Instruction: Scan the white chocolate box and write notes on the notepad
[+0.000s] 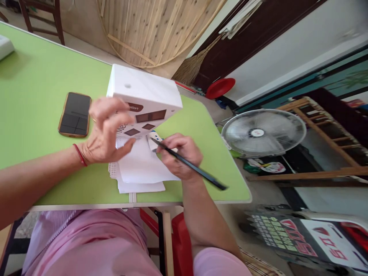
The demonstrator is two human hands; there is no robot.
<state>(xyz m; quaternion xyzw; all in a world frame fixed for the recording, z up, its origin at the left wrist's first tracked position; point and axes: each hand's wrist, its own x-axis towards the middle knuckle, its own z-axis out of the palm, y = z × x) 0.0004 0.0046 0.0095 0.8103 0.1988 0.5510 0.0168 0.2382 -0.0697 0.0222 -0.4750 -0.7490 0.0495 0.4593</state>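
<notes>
Pen [202, 172] in right hand [186, 153] near paper [140, 165]

A phone [75, 115] lies just beside the left hand [107, 132], a wooden chair [43, 7] stands well beyond, and a fan [263, 133] right of the right hand [185, 155].

right hand [182, 156] holding black pen [205, 174], left hand [107, 134] near white box [146, 86], phone [75, 115] on green table [34, 115]

Beyond my green tabletop [34, 96] I see a dark wooden chair [59, 21] far left, a round slatted panel [155, 27] at the far side, and, on the right, a fan [258, 132] and a pale wall [276, 46].
</notes>
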